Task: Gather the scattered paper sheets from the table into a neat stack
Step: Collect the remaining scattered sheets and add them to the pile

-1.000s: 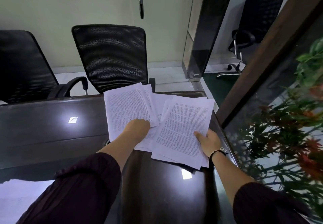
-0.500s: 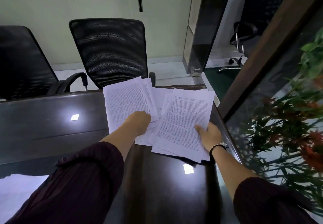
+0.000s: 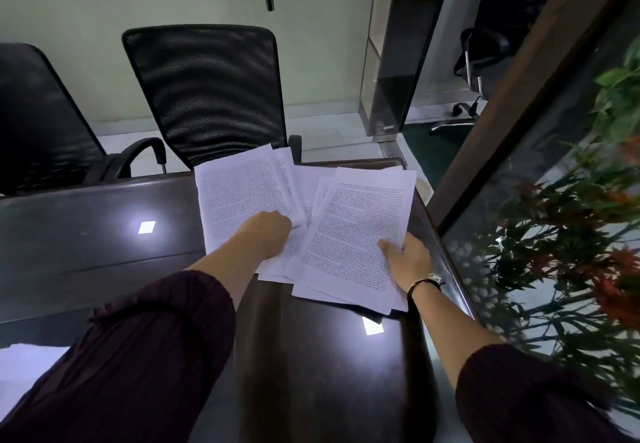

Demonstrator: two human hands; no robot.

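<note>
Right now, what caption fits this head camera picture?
Both hands, left hand and right hand, gathering printed paper sheets on a dark table.

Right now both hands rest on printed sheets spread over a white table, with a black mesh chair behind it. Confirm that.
Not quite: the table is dark and glossy, not white, as the head view shows. The left hand and right hand do rest on printed sheets, with the black mesh chair behind.

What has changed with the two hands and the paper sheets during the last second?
Very little changed. The left hand stays curled on the left pile of white printed paper sheets, its grip in the same place. The right hand keeps holding the right pile of printed sheets at its near right edge. Both piles remain fanned and apart on the dark glossy table. Only the camera shifted slightly.
</note>
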